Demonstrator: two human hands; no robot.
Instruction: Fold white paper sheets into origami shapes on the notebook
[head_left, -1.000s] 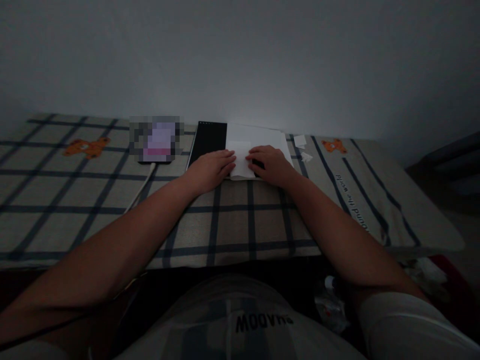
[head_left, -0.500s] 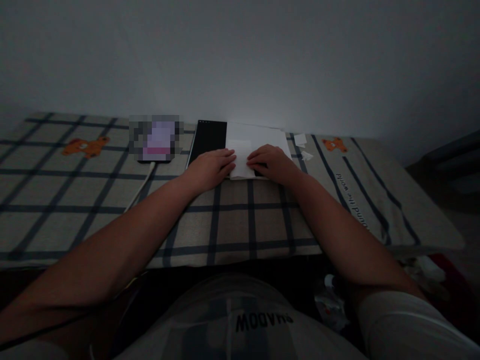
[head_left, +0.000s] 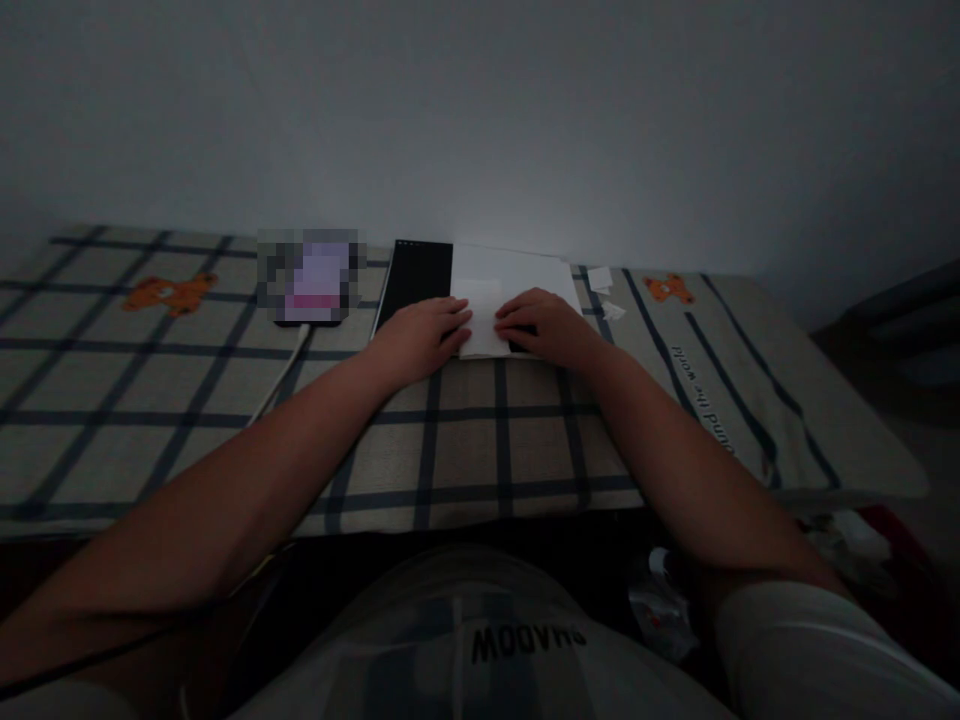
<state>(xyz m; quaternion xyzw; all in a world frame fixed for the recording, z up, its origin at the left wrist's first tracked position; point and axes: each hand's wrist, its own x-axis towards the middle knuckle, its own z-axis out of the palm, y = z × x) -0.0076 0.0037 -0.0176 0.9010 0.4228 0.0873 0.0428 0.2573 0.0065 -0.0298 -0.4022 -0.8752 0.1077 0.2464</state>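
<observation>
Near the far edge of the table lies a flat black board or book cover (head_left: 418,272), with white paper sheets (head_left: 517,262) on its right part. A smaller white piece of paper (head_left: 481,318) sits on top, between my two hands. My left hand (head_left: 424,338) rests flat with its fingertips on that piece's left edge, fingers stretched out. From the other side, my right hand (head_left: 551,328) lies over the paper with its fingers extended and slightly bent. A dark patch shows under its fingers. Neither hand grips anything that I can see.
A phone (head_left: 311,322) with a blurred screen stands to the left, its white cable (head_left: 283,378) running toward me. Small paper scraps (head_left: 600,280) lie on the right. A checked cloth (head_left: 465,440) covers the table, which meets a pale wall (head_left: 480,120).
</observation>
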